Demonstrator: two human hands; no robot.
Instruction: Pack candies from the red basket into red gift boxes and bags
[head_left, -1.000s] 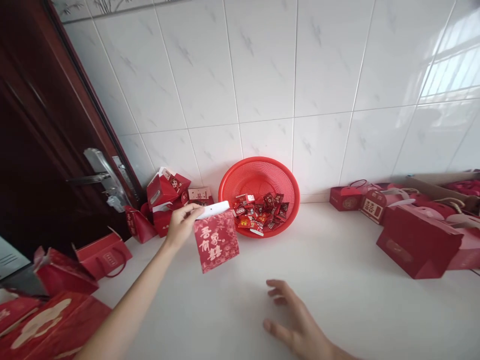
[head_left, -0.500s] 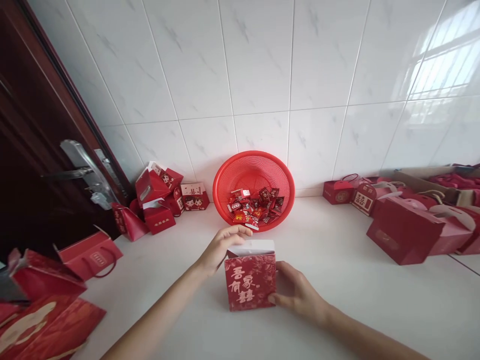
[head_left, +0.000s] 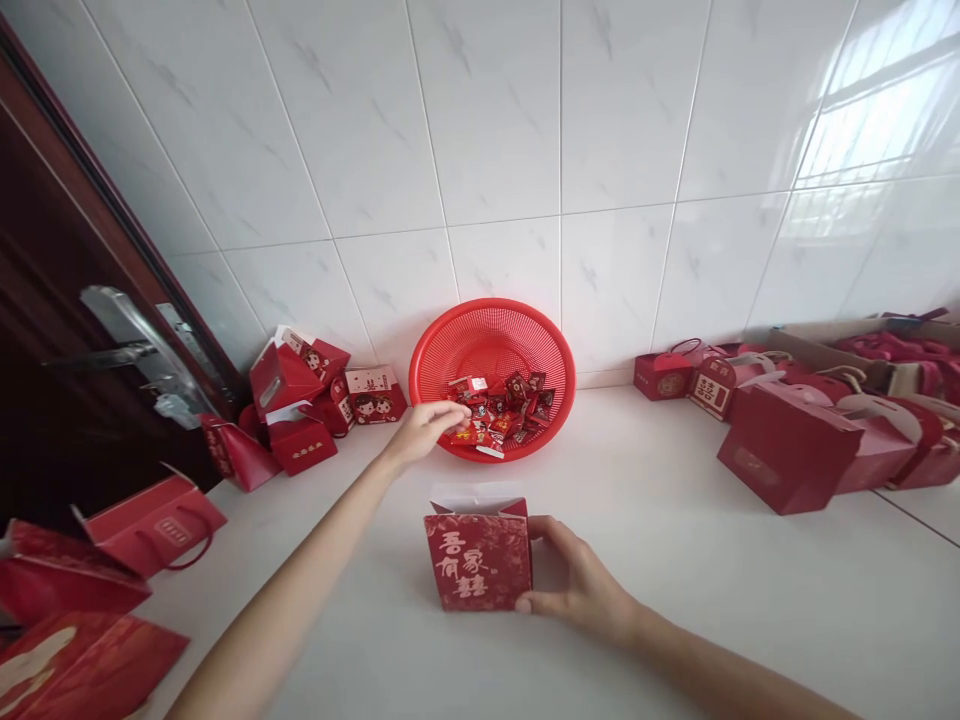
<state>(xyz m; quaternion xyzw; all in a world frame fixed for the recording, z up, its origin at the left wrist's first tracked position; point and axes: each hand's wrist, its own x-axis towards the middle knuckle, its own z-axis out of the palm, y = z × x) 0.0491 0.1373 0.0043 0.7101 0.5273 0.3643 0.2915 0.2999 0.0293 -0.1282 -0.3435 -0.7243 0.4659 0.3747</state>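
A red paper gift box (head_left: 480, 562) with pale Chinese characters on its front stands upright on the white surface, its white top flap raised. My right hand (head_left: 577, 580) grips the box's right side, thumb at the lower front edge. My left hand (head_left: 429, 430) reaches over the near left rim of a red plastic basket (head_left: 491, 320). Its fingers are drawn together in a pinch beside the small red-wrapped packets (head_left: 517, 405) lying in the basket; what is between the fingertips, if anything, is hidden. The basket leans back against the tiled wall.
Several red gift boxes (head_left: 301, 438) are piled at the left by a dark door (head_left: 45, 300) with a metal handle. More red boxes and bags (head_left: 161, 525) lie at the near left. On the right stand further red boxes (head_left: 784, 450) and a carton (head_left: 817, 350) of red items.
My left hand has left the top of the gift box and moved forward to the basket. My right hand stays on the box. The view has shifted slightly to the right.
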